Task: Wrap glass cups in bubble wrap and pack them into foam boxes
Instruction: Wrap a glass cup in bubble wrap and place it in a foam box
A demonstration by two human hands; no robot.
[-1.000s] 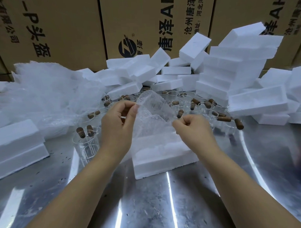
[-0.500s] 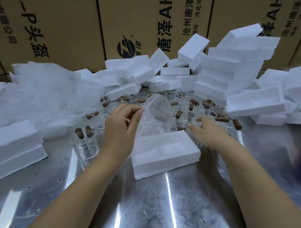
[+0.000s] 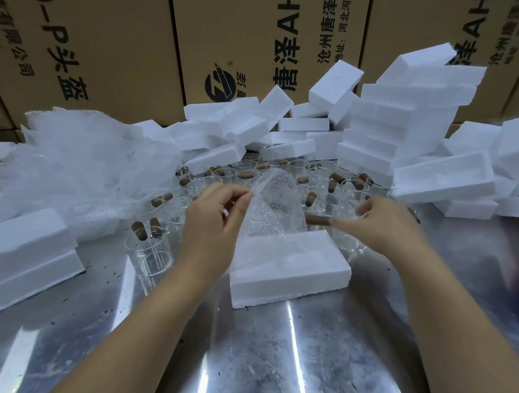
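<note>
A: Sheet status?
B: Left hand (image 3: pixel 212 224) pinches the bubble wrap (image 3: pixel 277 204) top edge, upright behind the foam box (image 3: pixel 287 266).
A: Right hand (image 3: pixel 382 221)?
B: Released the wrap; now among the glass cups (image 3: pixel 317 172) beside the box. Grasp on a cup: cannot tell. Cup pickup is probably next.

White foam box (image 3: pixel 287 266); clear bubble wrap (image 3: pixel 277 201), honeycomb dots; brown corks (image 3: pixel 310 199); tan cartons (image 3: pixel 246 35), black print; silver table (image 3: pixel 258 358)

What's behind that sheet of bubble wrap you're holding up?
Behind the bubble wrap sheet, pinched by the left hand, stand glass cups holding brown stoppers. Through the wrap only blurred shapes show; what those covered cups hold cannot be told.
</note>
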